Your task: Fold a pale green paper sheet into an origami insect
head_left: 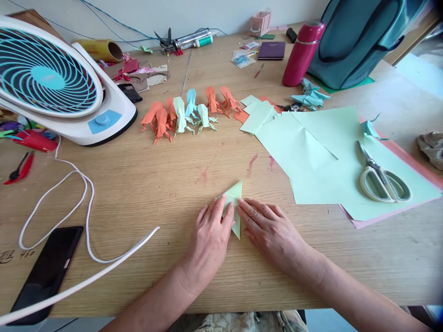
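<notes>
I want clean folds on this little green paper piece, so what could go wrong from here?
1. Both hands, left and right, press the folded green paper flat on bare wood; if either slips, the crease may go crooked.
2. The reddish smears on the table just beyond it might mark the paper.
3. The fan faces the table; if it is running, the loose green sheets could shift.

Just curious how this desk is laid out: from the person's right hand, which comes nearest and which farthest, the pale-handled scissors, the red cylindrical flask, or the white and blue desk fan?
From the right hand:
1. Pale-handled scissors, to its right on the green paper sheets.
2. Red cylindrical flask, straight beyond, at the desk's back.
3. White and blue desk fan, far left.
</notes>
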The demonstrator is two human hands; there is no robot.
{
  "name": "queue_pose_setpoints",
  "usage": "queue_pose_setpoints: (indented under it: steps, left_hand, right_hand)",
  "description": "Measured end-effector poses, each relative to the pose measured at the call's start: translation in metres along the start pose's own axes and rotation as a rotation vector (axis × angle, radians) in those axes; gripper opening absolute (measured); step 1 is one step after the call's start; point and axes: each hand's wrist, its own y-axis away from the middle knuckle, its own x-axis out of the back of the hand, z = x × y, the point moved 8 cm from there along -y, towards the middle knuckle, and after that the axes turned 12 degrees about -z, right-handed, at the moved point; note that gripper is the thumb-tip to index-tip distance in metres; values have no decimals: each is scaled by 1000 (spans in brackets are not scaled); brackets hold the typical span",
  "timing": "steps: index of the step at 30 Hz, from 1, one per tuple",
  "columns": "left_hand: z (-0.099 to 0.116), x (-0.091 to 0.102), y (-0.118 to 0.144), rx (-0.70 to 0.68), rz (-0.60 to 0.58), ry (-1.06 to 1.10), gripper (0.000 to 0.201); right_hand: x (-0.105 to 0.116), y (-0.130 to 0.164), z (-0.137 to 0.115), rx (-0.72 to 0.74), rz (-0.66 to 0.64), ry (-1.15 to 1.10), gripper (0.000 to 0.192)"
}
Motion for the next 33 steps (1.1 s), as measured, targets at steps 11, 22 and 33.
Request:
queue_pose_setpoints:
  steps: [11,22,33]
  left_hand:
    - [0,5,-4,2,-34,2,34]
    - [7,1,-4,32,-7,-14,36]
    - [3,8,-21,82,-166,22,34]
  right_hand:
    - [-1,1,2,13,-24,-2,44]
    - [-3,3,2,20,-45,-4,44]
    - [-3,3,1,13,-22,-22,44]
